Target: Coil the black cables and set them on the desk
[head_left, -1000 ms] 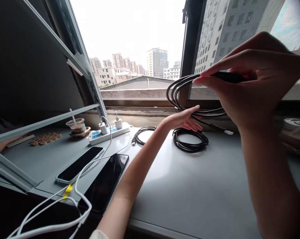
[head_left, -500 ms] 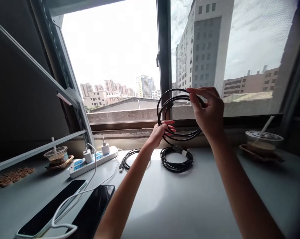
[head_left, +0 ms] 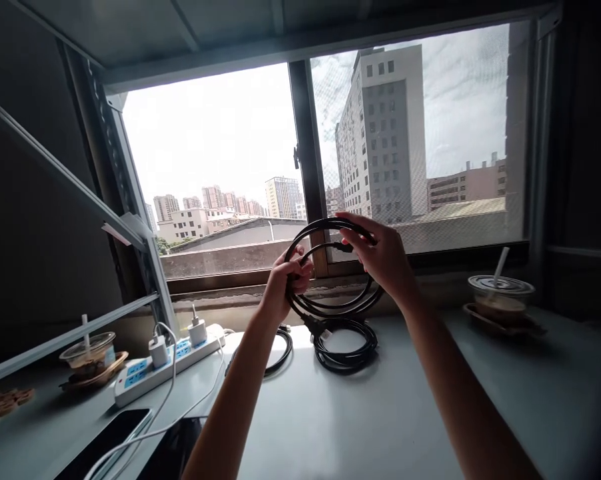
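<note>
A coiled black cable (head_left: 338, 308) is held up in front of the window, its loops roughly round. My left hand (head_left: 291, 270) is closed around the left side of the loops. At the upper right of the coil, my right hand (head_left: 378, 250) grips the loops between thumb and fingers. One cable end with a metal plug hangs at the lower left of the coil. Below it on the white table lies a second black cable coil (head_left: 348, 360). Partly hidden behind my left forearm is a third coil (head_left: 282, 353).
A white power strip (head_left: 180, 357) with plugged-in chargers stands at the left. Phones (head_left: 105, 443) with a white cord lie at the front left. Lidded cups with straws stand at the left (head_left: 88, 353) and right (head_left: 500, 297). A metal shelf frame (head_left: 135, 193) rises before the window.
My left hand has closed around the coil's left side, where its fingers were spread before. The loops sit closer together. The camera view has shifted up and right.
</note>
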`<state>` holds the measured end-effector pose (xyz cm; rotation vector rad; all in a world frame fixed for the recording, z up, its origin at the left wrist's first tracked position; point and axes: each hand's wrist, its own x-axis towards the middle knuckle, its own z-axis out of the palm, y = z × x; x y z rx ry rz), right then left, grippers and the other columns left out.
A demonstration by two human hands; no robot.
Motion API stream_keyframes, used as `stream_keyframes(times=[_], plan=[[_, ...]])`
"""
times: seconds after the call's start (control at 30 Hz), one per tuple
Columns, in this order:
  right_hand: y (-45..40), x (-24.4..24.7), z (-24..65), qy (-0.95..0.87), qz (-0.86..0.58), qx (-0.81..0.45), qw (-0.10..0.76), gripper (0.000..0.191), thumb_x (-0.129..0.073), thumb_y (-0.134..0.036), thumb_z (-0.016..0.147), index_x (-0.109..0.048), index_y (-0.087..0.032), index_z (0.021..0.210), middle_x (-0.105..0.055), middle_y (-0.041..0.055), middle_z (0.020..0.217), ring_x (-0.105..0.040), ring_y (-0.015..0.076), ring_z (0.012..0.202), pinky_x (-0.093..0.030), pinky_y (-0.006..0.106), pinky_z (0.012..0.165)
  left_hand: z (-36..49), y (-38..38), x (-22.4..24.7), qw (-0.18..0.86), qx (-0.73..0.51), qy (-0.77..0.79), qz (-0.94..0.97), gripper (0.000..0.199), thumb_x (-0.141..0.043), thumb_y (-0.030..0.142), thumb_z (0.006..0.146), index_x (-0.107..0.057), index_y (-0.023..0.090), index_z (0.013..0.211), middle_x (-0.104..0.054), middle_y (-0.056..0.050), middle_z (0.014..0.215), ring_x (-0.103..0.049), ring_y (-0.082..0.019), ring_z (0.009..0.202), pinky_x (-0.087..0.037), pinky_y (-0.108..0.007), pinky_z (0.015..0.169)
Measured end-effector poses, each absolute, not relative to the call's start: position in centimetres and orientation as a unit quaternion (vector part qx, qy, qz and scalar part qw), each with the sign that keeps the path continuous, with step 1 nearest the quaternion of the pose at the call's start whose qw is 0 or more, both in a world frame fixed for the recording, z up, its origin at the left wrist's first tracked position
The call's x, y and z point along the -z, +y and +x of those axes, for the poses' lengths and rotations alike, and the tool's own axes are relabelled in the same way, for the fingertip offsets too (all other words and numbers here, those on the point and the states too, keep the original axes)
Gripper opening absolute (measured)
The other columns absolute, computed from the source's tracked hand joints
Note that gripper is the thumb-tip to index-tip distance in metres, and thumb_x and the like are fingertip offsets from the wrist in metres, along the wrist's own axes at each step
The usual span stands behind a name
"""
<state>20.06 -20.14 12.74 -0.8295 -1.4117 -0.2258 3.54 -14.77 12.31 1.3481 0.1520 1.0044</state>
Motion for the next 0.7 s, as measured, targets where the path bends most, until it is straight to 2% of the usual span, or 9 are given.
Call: stream_keyframes(times=[0.1,0.17,0.27,0.33,0.43,0.53,0.7], plan=[[-20.3,-12.8,19.8,-0.636,-0.354,0.087,0.68,0.031,-0.055,-0.034,0.086,-0.066,-0.018,0.11,-0.063,0.0006,0.074,-0.058,0.0102,0.063,-0.043,0.019,0.053,3.3,-15.3,-12.6,0.65,-0.468,0.074,0.594,0.025,-0.054,0.016,0.058,-0.048,0.019,0.081,-0.037,0.008,0.049,-0.023,-0.002,0.037,-0.012,-0.014,0.036],[-20.4,-12.8,19.8,-0.637,-0.351,0.093,0.68,0.03,-0.054,-0.034,0.086,-0.067,-0.02,0.109,-0.064,0.0007,0.077,-0.057,0.0102,0.064,-0.043,0.018,0.052,3.3,-15.5,-12.7,0.648,-0.473,0.073,0.593,0.024,-0.055,0.026,0.065,-0.052,0.019,0.087,-0.036,0.008,0.048,-0.022,-0.003,0.036,-0.013,-0.015,0.036],[-20.3,-12.7,19.8,-0.638,-0.352,0.11,0.676,0.029,-0.053,-0.034,0.087,-0.067,-0.02,0.108,-0.063,0.0006,0.077,-0.057,0.0104,0.063,-0.043,0.019,0.054,3.3,-15.5,-12.8,0.654,-0.449,0.089,0.602,0.032,-0.053,0.045,0.075,-0.057,0.019,0.094,-0.033,0.009,0.043,-0.019,-0.004,0.034,-0.012,-0.016,0.035],[-20.1,-12.6,19.9,-0.641,-0.352,0.124,0.671,0.028,-0.053,-0.034,0.087,-0.067,-0.021,0.108,-0.063,0.0005,0.076,-0.057,0.0109,0.064,-0.044,0.02,0.057,3.3,-15.5,-12.9,0.664,-0.41,0.116,0.615,0.041,-0.048,0.055,0.079,-0.059,0.017,0.091,-0.028,0.009,0.039,-0.017,-0.005,0.034,-0.011,-0.017,0.034],[-19.7,-12.5,20.1,-0.648,-0.347,0.142,0.664,0.027,-0.054,-0.035,0.088,-0.067,-0.022,0.108,-0.063,0.0005,0.077,-0.058,0.0111,0.067,-0.044,0.02,0.06,3.1,-15.4,-13.2,0.68,-0.356,0.146,0.624,0.052,-0.041,0.062,0.082,-0.059,0.014,0.073,-0.02,0.009,0.038,-0.015,-0.004,0.034,-0.012,-0.017,0.034],[-19.4,-12.4,20.2,-0.649,-0.349,0.154,0.659,0.026,-0.053,-0.035,0.088,-0.067,-0.022,0.107,-0.062,0.0008,0.08,-0.058,0.0111,0.07,-0.044,0.02,0.063,2.8,-15.6,-13.4,0.692,-0.358,0.145,0.61,0.05,-0.039,0.054,0.087,-0.052,0.014,0.06,-0.02,0.008,0.042,-0.018,-0.004,0.035,-0.015,-0.017,0.034],[-19.1,-12.2,20.3,-0.651,-0.381,0.177,0.632,0.024,-0.053,-0.028,0.088,-0.066,-0.02,0.105,-0.061,0.0035,0.095,-0.057,0.0116,0.073,-0.043,0.021,0.064,2.5,-16.2,-13.8,0.68,-0.419,0.135,0.586,0.029,-0.041,0.027,0.089,-0.052,0.014,0.066,-0.029,0.006,0.046,-0.033,-0.005,0.04,-0.029,-0.015,0.039]])
